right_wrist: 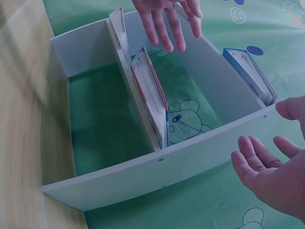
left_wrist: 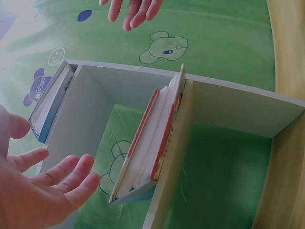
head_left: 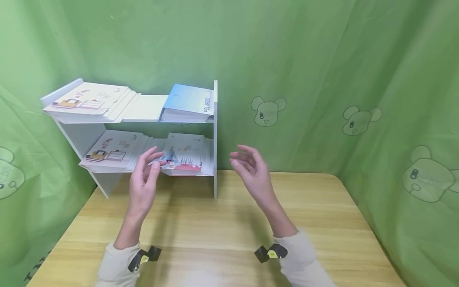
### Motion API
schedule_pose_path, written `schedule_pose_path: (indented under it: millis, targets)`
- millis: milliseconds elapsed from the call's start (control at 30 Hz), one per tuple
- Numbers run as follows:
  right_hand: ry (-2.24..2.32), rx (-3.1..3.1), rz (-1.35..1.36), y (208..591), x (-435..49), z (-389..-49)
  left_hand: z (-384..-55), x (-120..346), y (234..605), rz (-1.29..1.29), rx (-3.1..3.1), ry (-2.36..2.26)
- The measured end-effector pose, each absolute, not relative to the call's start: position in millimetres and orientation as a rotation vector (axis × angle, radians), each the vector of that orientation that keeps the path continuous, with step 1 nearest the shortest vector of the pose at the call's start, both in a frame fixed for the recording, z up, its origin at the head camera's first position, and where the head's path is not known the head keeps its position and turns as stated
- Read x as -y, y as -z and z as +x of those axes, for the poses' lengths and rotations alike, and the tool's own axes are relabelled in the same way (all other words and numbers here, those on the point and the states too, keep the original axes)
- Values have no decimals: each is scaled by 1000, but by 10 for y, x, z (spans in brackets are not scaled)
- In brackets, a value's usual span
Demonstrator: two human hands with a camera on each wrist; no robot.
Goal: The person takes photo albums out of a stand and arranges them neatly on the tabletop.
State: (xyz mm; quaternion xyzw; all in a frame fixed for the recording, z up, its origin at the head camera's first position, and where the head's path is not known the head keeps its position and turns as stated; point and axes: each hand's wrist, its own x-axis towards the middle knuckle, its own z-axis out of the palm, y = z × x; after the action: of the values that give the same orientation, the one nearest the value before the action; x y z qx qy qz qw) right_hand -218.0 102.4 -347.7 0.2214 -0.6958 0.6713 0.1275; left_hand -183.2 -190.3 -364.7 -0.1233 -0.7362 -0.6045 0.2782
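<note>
My left hand (head_left: 143, 185) hovers in front of the lower shelf with relaxed fingers and holds nothing. To the right of the white shelf unit (head_left: 215, 139), my right hand (head_left: 255, 175) is raised over the table, fingers loosely bent and apart from everything. On the upper shelf lie a stack of booklets (head_left: 89, 99) at the left and a blue POLAROID binder (head_left: 188, 97) at the right. The lower shelf bears another booklet stack (head_left: 116, 147) at the left and books with a pink-and-blue cover (head_left: 184, 153) at the right, partly behind my left fingers.
The shelf unit stands at the back left of a wooden table (head_left: 208, 227). Green curtains (head_left: 305, 59) with bear-head prints hang behind and at both sides. A small black camera (head_left: 143, 258) is strapped to each wrist.
</note>
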Motion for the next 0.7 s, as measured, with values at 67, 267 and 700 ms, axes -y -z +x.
schedule_pose_path:
  millis: [67,267,700]
  targets:
    - [-1958,2020,650,3461,-1001,-2185,-1839,1895,3628,-329,1970,1634]
    - [-2003,1996,632,3442,-958,-2202,-1862,1866,3585,-337,1909,1684]
    - [-2030,1934,615,3358,-835,-2240,-1910,1850,3473,-297,1829,1730]
